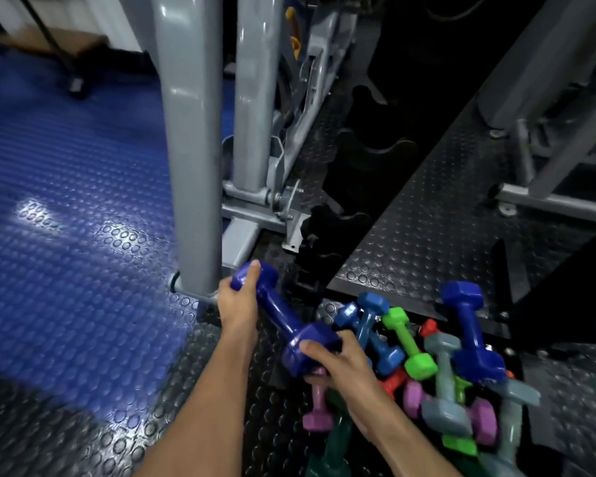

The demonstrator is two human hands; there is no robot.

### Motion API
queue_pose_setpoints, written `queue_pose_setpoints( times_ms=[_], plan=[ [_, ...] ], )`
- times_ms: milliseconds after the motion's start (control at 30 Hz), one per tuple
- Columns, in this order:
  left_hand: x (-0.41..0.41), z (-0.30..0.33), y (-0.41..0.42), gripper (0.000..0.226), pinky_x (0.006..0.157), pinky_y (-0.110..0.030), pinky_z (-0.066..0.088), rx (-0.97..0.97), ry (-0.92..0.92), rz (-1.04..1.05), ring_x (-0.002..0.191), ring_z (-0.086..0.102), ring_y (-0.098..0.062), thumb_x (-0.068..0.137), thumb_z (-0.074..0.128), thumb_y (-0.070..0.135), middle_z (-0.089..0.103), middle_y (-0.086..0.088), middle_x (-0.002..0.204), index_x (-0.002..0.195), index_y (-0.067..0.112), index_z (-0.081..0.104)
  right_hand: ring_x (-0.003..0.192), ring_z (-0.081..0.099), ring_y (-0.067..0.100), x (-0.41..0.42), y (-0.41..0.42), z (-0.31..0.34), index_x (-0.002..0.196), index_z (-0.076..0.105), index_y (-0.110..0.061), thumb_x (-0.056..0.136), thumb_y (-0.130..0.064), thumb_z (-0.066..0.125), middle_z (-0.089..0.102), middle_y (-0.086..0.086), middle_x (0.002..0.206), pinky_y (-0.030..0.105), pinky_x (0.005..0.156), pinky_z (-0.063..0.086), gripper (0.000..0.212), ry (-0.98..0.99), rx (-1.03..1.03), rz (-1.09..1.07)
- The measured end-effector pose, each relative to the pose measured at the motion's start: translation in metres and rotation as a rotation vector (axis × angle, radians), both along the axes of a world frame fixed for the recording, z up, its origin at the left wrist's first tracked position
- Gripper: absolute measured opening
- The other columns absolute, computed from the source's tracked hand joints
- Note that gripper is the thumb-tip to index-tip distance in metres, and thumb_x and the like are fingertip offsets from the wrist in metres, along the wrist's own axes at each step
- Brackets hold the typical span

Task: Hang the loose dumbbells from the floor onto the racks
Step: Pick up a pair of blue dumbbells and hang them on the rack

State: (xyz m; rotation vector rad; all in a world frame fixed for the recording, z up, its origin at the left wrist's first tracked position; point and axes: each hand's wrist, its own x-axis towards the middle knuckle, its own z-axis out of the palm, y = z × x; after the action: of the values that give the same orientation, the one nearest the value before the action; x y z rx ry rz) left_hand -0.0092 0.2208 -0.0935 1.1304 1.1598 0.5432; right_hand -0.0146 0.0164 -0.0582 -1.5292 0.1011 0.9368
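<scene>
So, both hands on one dark blue dumbbell (283,316), held up off the floor.

Left hand (236,299) is curled round the far head, thumb lying on top, right next to the grey machine post (193,149). Right hand (338,358) grips the near head, fingers wrapped over it. It's tilted, far end higher. Just right of it the rest sit in a messy pile (437,383) on the black studded mat (427,228): blue, green, grey, pink, red and teal ones, stacked over each other. Black rack cradles (375,146) stand behind, past the pile. Blue studded floor (66,218) off to the left.
</scene>
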Motion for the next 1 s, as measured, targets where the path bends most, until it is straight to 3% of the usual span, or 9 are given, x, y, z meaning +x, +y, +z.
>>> queue_pose_setpoints(
  times_ms=[133, 233, 333, 400, 500, 633, 800, 900, 1000],
  plan=[
    [0.031, 0.019, 0.032, 0.027, 0.077, -0.038, 0.051, 0.043, -0.087, -0.069, 0.078, 0.056, -0.018, 0.09, 0.076, 0.037, 0.061, -0.005, 0.084, 0.087, 0.016, 0.06, 0.097, 0.077, 0.022, 0.012, 0.03, 0.008, 0.12, 0.056, -0.012, 0.084, -0.027, 0.084, 0.073, 0.009, 0.116, 0.035, 0.081, 0.064, 0.048, -0.073, 0.059, -0.015],
    [0.062, 0.033, 0.046, 0.025, 0.072, -0.033, 0.052, 0.044, -0.102, -0.139, 0.073, 0.058, -0.015, 0.092, 0.073, 0.038, 0.062, -0.003, 0.084, 0.089, 0.018, 0.06, 0.097, 0.075, 0.028, 0.022, 0.048, 0.012, 0.107, 0.06, -0.02, 0.065, -0.06, 0.087, 0.074, 0.005, 0.108, 0.047, 0.091, 0.061, 0.064, -0.2, 0.017, -0.065],
    [0.096, 0.044, 0.057, 0.047, 0.088, -0.044, 0.06, 0.106, -0.053, -0.253, 0.089, 0.072, -0.022, 0.076, 0.072, 0.064, 0.071, -0.004, 0.1, 0.097, 0.022, 0.063, 0.098, 0.074, 0.017, 0.031, 0.064, 0.007, 0.108, 0.061, -0.027, 0.052, -0.089, 0.077, 0.074, -0.003, 0.108, 0.046, 0.094, 0.058, 0.085, -0.324, -0.05, -0.088],
    [0.112, 0.051, 0.061, 0.058, 0.096, -0.05, 0.057, 0.135, -0.022, -0.328, 0.1, 0.071, -0.025, 0.074, 0.068, 0.069, 0.07, -0.007, 0.11, 0.108, 0.022, 0.063, 0.096, 0.071, 0.01, 0.037, 0.072, 0.009, 0.11, 0.062, -0.028, 0.058, -0.088, 0.074, 0.073, -0.006, 0.106, 0.035, 0.089, 0.056, 0.08, -0.361, -0.07, -0.086],
    [0.134, 0.062, 0.06, 0.047, 0.096, -0.047, 0.056, 0.155, -0.033, -0.418, 0.103, 0.07, -0.028, 0.093, 0.062, 0.054, 0.069, -0.011, 0.114, 0.119, 0.014, 0.058, 0.087, 0.069, 0.01, 0.052, 0.08, 0.013, 0.107, 0.063, -0.025, 0.072, -0.068, 0.08, 0.072, -0.007, 0.098, 0.024, 0.072, 0.048, 0.058, -0.362, -0.107, -0.116],
    [0.156, 0.062, 0.061, 0.054, 0.097, -0.048, 0.055, 0.187, 0.003, -0.488, 0.101, 0.07, -0.029, 0.091, 0.055, 0.059, 0.069, -0.013, 0.114, 0.121, 0.015, 0.056, 0.071, 0.067, 0.008, 0.064, 0.091, 0.01, 0.103, 0.067, -0.018, 0.065, -0.08, 0.074, 0.073, -0.005, 0.086, 0.027, 0.065, 0.046, 0.073, -0.431, -0.194, -0.155],
    [0.167, 0.071, 0.052, 0.026, 0.07, -0.031, 0.053, 0.05, -0.054, -0.525, 0.071, 0.064, -0.017, 0.105, 0.047, 0.04, 0.068, -0.005, 0.087, 0.104, 0.018, 0.06, 0.077, 0.062, 0.007, 0.064, 0.098, 0.016, 0.112, 0.054, -0.016, 0.077, -0.065, 0.078, 0.067, -0.004, 0.096, 0.021, 0.06, 0.042, 0.065, -0.487, -0.292, -0.169],
    [0.173, 0.069, 0.05, 0.041, 0.083, -0.039, 0.053, -0.028, -0.084, -0.536, 0.076, 0.068, -0.021, 0.096, 0.052, 0.053, 0.073, -0.005, 0.089, 0.114, 0.018, 0.065, 0.08, 0.065, 0.01, 0.062, 0.104, 0.023, 0.114, 0.052, -0.017, 0.075, -0.068, 0.077, 0.068, -0.004, 0.099, 0.021, 0.06, 0.044, 0.069, -0.524, -0.318, -0.184],
    [0.189, 0.05, 0.058, 0.057, 0.076, -0.04, 0.047, -0.05, -0.071, -0.551, 0.084, 0.061, -0.027, 0.069, 0.062, 0.068, 0.071, -0.006, 0.09, 0.102, 0.021, 0.07, 0.08, 0.065, 0.01, 0.066, 0.106, 0.026, 0.114, 0.051, -0.016, 0.075, -0.07, 0.076, 0.067, -0.004, 0.099, 0.018, 0.058, 0.042, 0.071, -0.532, -0.347, -0.226]
  ],
)
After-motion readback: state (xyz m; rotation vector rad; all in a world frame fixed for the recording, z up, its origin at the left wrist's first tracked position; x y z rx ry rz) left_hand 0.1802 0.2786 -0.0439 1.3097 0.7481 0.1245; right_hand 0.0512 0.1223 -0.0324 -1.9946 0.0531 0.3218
